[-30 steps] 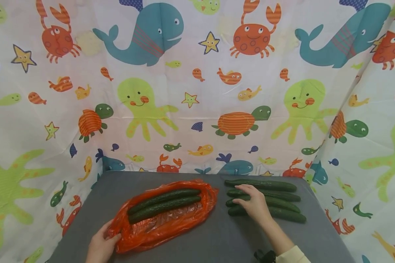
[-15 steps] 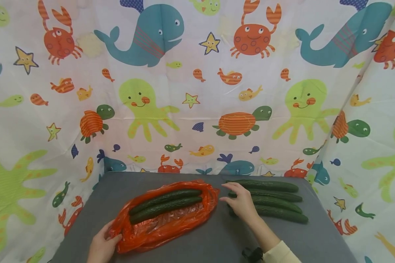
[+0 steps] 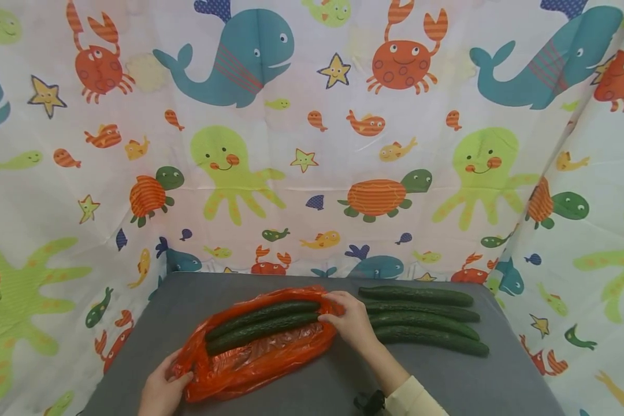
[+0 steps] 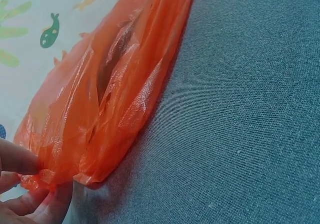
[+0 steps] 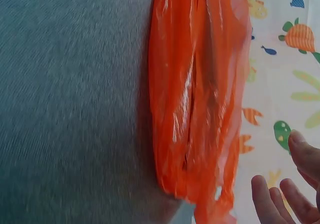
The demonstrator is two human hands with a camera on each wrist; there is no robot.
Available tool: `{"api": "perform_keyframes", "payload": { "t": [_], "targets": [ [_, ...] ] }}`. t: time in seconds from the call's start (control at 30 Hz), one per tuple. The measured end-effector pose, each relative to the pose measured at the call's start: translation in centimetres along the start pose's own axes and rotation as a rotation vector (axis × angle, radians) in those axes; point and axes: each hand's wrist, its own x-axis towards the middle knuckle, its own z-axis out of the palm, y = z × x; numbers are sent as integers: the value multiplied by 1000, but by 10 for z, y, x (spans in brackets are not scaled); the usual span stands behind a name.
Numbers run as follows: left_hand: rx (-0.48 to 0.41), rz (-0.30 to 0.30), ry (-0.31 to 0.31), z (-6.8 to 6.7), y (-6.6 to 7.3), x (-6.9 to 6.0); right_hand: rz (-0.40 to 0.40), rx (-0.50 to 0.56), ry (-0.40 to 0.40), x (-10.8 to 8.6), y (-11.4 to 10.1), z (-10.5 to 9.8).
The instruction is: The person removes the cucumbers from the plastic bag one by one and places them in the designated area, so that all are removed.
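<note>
An orange plastic bag [image 3: 270,368] lies on the table with its mouth opened upward. Two dark green cucumbers [image 3: 262,333] rest side by side inside it. At the bag's left end, my left hand [image 3: 162,386] pinches the gathered plastic between thumb and fingers; the left wrist view shows these fingers [image 4: 55,201] on the crumpled end. My right hand [image 3: 355,323] is at the bag's right end, above the cucumber tips, thumb and fingers apart. In the right wrist view its fingers [image 5: 295,199] are spread and hold nothing; whether they touch the bag cannot be told.
Several more cucumbers [image 3: 429,341] lie in a row on the right side of the grey table [image 3: 301,398], partly behind my right hand. A white curtain [image 3: 291,231] printed with sea animals stands around the table's back and sides.
My right hand has moved left, from over the row of cucumbers to the right end of the bag. My left hand keeps its hold on the bag's left end.
</note>
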Motion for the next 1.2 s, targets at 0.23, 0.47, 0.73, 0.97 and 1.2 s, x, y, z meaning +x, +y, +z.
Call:
{"api": "perform_keyframes", "payload": {
  "t": [0.23,0.47,0.73,0.97,1.2],
  "targets": [
    [-10,11,-13,-2,-5,1,-23,47,-38,5,-5,26],
    [2,25,-13,-1,-9,-1,68,102,-136,6,-4,52],
    [2,23,-9,-4,-12,-2,88,144,-248,7,1,80],
    [-27,23,-7,-1,-10,-1,118,90,-259,6,8,100],
    [-5,45,-22,-2,-6,0,85,-70,-233,2,13,113]
  ]
}}
